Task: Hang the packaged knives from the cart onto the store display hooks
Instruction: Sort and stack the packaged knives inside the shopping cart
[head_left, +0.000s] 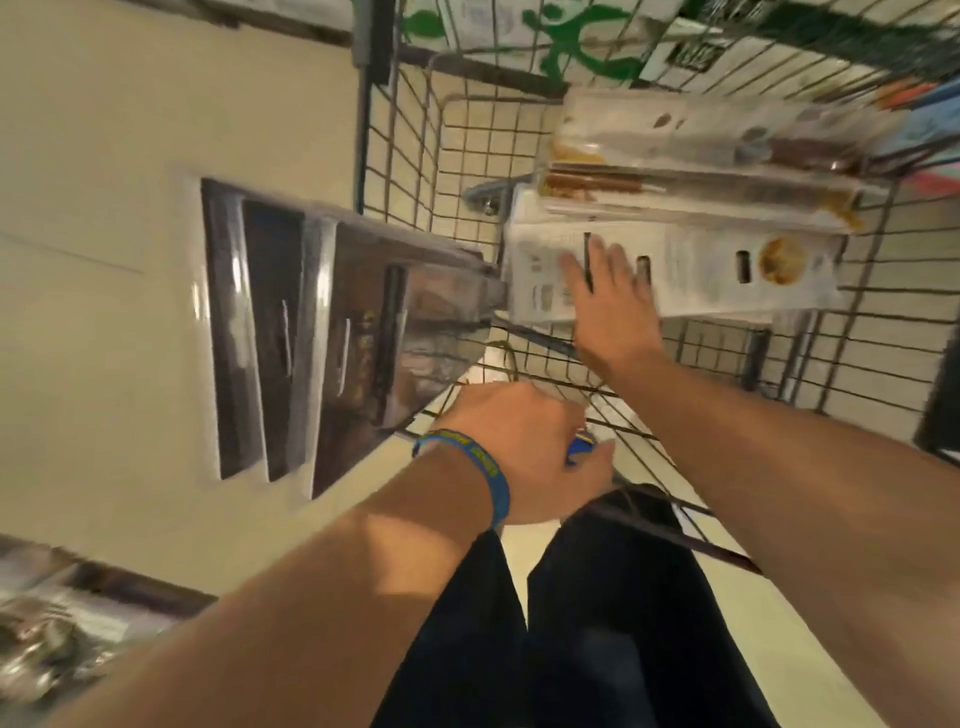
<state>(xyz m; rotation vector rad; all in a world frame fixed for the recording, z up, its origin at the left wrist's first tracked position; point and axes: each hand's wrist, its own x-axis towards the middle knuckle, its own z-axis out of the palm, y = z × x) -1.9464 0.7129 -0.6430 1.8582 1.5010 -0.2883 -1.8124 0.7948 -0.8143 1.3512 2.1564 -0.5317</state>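
Inside the cart (405, 156), the right hand (618, 312) lays spread fingers (571, 270) on the white knife pack (696, 265); its long axis runs crosswise.

Single view here, from the head camera: it sits high, tilts steeply down and a little forward, and peers past both arms, left hand (519, 452) and right hand (608, 306) close below the lens, into the wire cart (415, 171). Dark trousers (597, 623) fill the bottom edge, pale floor (104, 156) the left. Wide lens, blurred edges.
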